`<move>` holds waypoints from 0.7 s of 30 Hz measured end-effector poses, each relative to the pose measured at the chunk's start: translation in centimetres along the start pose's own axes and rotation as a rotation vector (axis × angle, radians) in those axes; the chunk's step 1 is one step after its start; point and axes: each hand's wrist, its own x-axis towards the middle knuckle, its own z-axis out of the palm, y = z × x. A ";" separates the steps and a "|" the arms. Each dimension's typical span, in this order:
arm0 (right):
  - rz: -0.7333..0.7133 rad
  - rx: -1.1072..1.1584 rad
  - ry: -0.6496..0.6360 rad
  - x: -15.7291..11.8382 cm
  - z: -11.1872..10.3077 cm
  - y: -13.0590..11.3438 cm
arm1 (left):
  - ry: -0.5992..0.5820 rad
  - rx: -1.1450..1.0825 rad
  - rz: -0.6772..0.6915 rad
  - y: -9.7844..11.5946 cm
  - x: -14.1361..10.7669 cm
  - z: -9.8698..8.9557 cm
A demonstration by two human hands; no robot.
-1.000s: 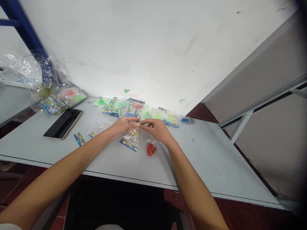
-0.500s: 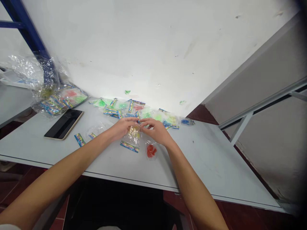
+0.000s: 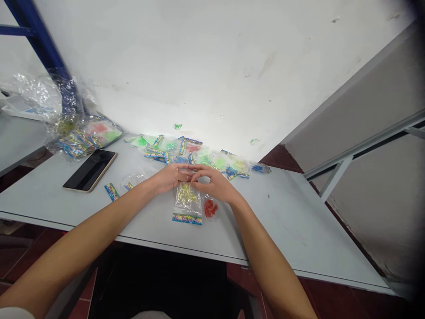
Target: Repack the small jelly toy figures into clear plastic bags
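My left hand [image 3: 171, 176] and my right hand [image 3: 214, 184] meet at the fingertips in the middle of the white table [image 3: 285, 221]. Just below them lies a clear zip bag of yellow-green bits [image 3: 187, 204], with a colourful printed strip along its near end. Its top edge reaches under my right fingers, but I cannot tell whether either hand grips it. Anything small between my fingertips is hidden. A small clear packet of red-orange pieces [image 3: 210, 208] lies beside my right hand.
Several printed packets of green, blue and red bits [image 3: 189, 155] are heaped along the wall. A black phone [image 3: 90, 170], loose printed strips [image 3: 112, 192] and a clear wrapper [image 3: 134, 177] lie to the left. Crumpled plastic [image 3: 40, 93] bulges beside a blue metal frame [image 3: 43, 53].
The yellow-green bag has dropped from my fingers to lie straighter and flatter on the table, its strip now nearer me. My hands have closed together at the fingertips.
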 end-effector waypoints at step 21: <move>0.133 0.263 0.292 0.6 -0.6 1.7 | 0.162 -0.017 -0.013 0.9 -0.2 -0.3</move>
